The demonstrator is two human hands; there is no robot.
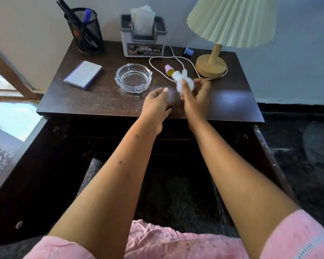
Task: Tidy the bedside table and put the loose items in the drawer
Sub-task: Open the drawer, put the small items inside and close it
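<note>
Well, the left hand [157, 103] hangs loose-fingered, holding nothing, over the front edge of the dark wooden tabletop [101, 101], just beside the clear glass ashtray [133, 78]. A careless swing there could knock the glass along the top.

The right hand [194, 98] pinches the white fluffy pom-pom toy [182, 84] above the tabletop's middle, right of the ashtray. The looped white cord [150, 62] passes close behind the toy, and I cannot tell whether the two are tangled. If they are, lifting the toy might tug the wooden-based lamp with the pleated pale-green shade [211, 66], or roll the pink stamp with the yellow smiley face [169, 70].

The open dark drawer [32, 165] sits below the front edge.

A black mesh pen cup [84, 30] stands at the back left corner. Further along are a lavender-edged white notepad [83, 74], a grey tissue holder [143, 36] at the back edge, and a small blue cap [187, 51]. A pale wall stands behind, with a wood-framed window to the left and dark speckled floor to the right.
</note>
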